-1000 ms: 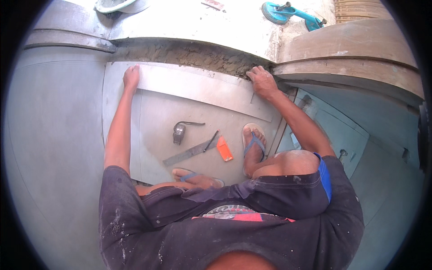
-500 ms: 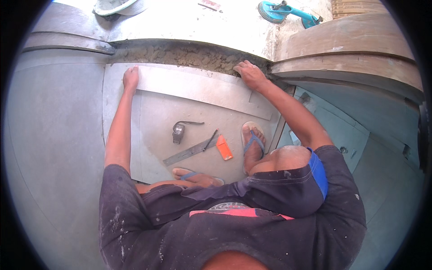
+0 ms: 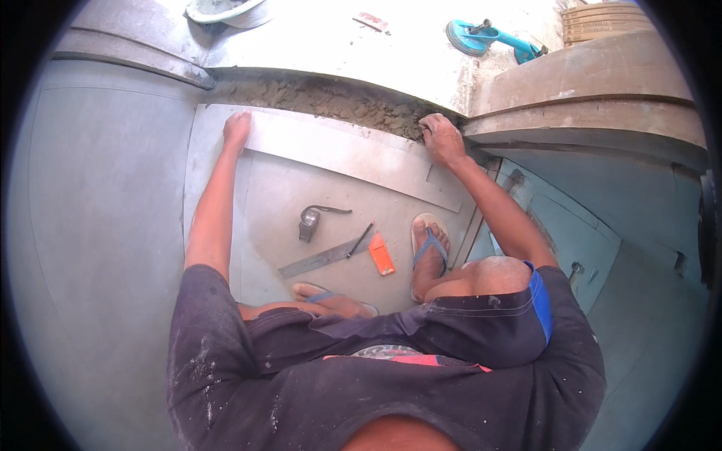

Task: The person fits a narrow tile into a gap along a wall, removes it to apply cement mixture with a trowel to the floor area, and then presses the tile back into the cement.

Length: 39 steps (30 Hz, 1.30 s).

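Observation:
My left hand, its fingers closed, grips the left end of a long pale tile strip lying slanted on a light tile. My right hand has curled fingers at the strip's far right edge, beside rough mortar; what they hold is hidden. On the floor between my feet and the strip lie a tape measure with a strap, a thin black pencil, a metal straightedge and an orange plastic piece.
A white ledge runs beyond the mortar, with a turquoise double suction lifter, stacked boxes and a pale rounded container. Curved brownish steps rise at the right, over a loose-looking tile.
My right hand moved left and forward along the mortar edge, then back a little toward me. My left hand stays on the strip. The whole view has shifted slightly.

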Motion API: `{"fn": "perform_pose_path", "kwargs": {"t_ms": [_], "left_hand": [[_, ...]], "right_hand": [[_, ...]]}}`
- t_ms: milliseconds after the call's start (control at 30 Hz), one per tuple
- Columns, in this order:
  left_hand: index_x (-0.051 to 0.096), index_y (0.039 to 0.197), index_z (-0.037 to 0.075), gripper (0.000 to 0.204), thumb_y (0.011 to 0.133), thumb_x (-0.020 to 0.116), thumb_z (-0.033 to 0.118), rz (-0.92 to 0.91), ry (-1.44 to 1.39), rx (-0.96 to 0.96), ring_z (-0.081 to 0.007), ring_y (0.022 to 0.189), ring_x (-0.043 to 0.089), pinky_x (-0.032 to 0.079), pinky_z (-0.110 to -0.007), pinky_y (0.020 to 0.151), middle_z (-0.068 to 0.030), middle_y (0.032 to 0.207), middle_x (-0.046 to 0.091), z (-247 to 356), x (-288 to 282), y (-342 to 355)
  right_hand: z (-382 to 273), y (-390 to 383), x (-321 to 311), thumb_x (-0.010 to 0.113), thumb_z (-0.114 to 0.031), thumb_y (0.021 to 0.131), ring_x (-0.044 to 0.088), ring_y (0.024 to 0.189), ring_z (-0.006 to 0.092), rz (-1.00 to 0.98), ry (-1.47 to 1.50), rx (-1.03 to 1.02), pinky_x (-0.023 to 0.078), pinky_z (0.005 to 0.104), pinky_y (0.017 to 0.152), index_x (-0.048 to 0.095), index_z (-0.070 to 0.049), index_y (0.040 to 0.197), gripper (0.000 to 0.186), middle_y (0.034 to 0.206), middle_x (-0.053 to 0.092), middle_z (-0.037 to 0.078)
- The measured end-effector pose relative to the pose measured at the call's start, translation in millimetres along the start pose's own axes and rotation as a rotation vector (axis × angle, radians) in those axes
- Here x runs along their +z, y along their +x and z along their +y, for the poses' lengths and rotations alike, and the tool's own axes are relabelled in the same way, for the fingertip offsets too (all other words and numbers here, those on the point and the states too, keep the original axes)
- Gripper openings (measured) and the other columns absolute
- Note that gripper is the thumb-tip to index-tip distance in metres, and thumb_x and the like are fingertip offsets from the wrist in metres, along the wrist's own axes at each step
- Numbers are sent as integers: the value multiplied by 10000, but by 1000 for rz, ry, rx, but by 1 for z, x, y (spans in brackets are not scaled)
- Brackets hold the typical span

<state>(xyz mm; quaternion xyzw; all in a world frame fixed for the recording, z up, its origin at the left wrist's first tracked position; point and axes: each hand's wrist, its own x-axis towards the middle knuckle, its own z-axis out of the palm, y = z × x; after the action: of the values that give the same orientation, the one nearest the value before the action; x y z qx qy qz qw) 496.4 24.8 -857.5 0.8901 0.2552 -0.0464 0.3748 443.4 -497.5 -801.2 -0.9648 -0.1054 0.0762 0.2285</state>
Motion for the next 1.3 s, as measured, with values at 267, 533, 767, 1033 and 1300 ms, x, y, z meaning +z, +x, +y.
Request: {"fn": "perform_pose_path", "kwargs": {"t_ms": [267,533,767,1033,1300], "left_hand": [[688,1053,-51,433,956,601,362,-142,-87,-57,-325,1055,646,458,-412,929,-227,1100,700,-10,0,9],[667,973,-41,377,956,616,332,-129,-134,-37,-287,892,618,465,-407,834,-190,953,691,-10,-2,3],[656,962,-49,387,958,618,336,-42,-135,-27,-295,883,633,470,-411,830,-211,950,693,-25,-5,11],[671,1036,-36,393,970,606,345,-107,-65,-46,-289,960,644,476,-398,862,-194,1017,699,1,-2,-5],[669,1090,-46,434,967,602,364,-1,-16,-20,-367,1055,660,477,-429,912,-242,1091,703,-4,-2,-5]], "right_hand": [[-17,31,7,559,-80,896,617,1125,326,17,-43,-142,528,442,949,685,-66,1113,251,1159,662,144],[-31,40,36,507,-62,910,617,1106,324,-88,-174,-150,538,434,931,696,-60,1103,270,1104,672,145],[-63,51,27,566,-97,908,601,1142,323,-122,-74,-151,526,444,960,695,-69,1133,261,1176,632,140],[-70,48,26,602,-116,890,571,1203,351,-286,18,-81,499,458,1008,690,-65,1141,271,1257,610,175],[-69,60,48,654,-114,859,655,1052,375,-147,257,-27,507,442,969,713,-39,1096,255,1094,685,219]]}}
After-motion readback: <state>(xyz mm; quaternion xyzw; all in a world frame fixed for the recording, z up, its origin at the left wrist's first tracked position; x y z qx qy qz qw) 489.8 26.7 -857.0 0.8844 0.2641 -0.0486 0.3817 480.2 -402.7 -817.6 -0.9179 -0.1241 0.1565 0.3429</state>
